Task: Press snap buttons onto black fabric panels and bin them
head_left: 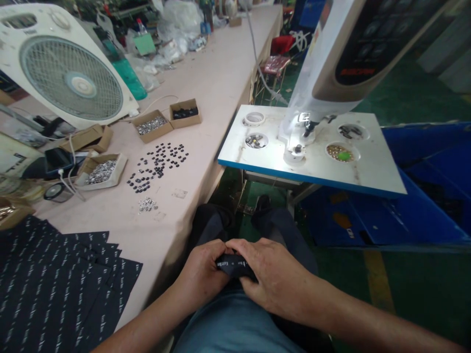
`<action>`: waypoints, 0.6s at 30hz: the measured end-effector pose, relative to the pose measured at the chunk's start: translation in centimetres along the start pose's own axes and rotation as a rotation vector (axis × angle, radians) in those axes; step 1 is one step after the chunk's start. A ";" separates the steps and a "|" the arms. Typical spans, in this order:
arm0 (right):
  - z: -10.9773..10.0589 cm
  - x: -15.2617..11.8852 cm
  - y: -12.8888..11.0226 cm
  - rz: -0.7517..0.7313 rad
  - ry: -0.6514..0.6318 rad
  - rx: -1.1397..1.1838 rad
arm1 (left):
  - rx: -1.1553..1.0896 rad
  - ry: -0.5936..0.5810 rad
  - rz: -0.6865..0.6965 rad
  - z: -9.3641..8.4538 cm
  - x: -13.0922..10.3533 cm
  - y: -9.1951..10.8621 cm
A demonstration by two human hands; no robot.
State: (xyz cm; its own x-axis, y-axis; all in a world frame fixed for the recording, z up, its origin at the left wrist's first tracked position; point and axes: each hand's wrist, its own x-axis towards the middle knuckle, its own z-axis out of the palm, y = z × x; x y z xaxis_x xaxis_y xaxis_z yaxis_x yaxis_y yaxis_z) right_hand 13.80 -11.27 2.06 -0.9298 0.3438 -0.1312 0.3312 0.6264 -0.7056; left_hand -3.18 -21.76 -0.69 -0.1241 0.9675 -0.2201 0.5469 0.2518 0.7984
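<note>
Over my lap, my left hand point(204, 272) and my right hand point(272, 274) grip a folded piece of black fabric point(233, 266) with white lettering. The fabric is bunched between them, and its lower part is hidden by my fingers. Both hands are closed, thumbs and fingertips pressed on the cloth. To the left on the table lies a stack of black printed fabric pieces point(59, 289). Many small black snap caps point(160, 162) are scattered beyond it, with a little heap of silver metal parts point(147, 205) nearer me.
A snap-fastening press point(300, 132) stands on a white board point(253, 164) with round wells of small parts. Cardboard boxes point(152, 125) of metal parts and a white fan point(73, 73) are on the table point(221, 98). Blue bins point(423, 215) sit at the right.
</note>
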 end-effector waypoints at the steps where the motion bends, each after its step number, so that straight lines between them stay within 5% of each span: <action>1: 0.5 0.1 0.1 -0.002 0.018 -0.014 | 0.002 0.001 -0.019 0.0 0.1 0.0; 11: 1.9 0.8 1.4 0.073 0.046 0.067 | -0.160 -0.123 -0.161 -0.4 0.1 -0.5; 18: 0.1 1.4 1.8 0.209 -0.091 0.564 | -0.484 -0.337 -0.285 -1.5 0.5 -0.6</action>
State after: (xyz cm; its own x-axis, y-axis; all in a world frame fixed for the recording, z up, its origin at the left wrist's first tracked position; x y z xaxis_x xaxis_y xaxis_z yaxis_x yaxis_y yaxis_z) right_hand 13.11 -9.68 0.53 -0.8725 0.3428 -0.3481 0.3953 0.0765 -0.9154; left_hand -4.84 -21.42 -0.39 0.1005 0.8214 -0.5615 0.0871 0.5549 0.8273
